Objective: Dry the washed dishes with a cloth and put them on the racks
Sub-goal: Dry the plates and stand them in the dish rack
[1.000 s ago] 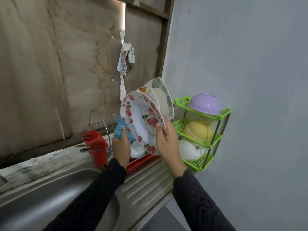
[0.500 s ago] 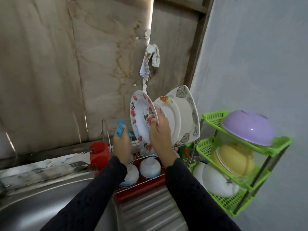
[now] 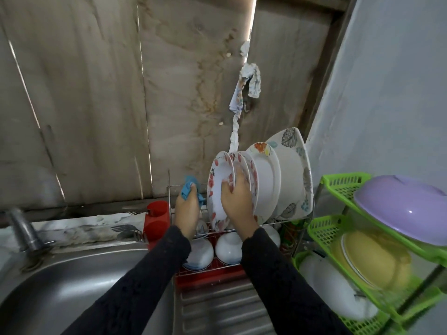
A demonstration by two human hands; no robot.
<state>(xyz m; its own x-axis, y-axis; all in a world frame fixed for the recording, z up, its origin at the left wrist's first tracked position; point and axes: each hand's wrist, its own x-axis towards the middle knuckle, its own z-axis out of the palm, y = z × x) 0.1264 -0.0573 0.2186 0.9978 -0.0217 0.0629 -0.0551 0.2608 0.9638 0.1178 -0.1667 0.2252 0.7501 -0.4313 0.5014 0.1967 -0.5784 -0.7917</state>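
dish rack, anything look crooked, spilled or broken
Nothing spilled or broken. The plates stand on edge in the dish rack, the right hand holding the front plate. Only the forks look odd, lying flat beside the red holder.

The red-flowered plate [image 3: 217, 193] stands on edge at the left end of the row in the wire dish rack [image 3: 208, 279], seemingly seated in a slot. The right hand [image 3: 238, 201] grips its rim. Beside it stand a matching plate [image 3: 251, 172], an orange-flowered plate [image 3: 266, 182] and a large leaf-patterned dish [image 3: 292, 170]. White bowls [image 3: 228, 247] sit upturned on the lower tier. The blue cloth [image 3: 189, 188] is bunched in the left hand [image 3: 186, 211].
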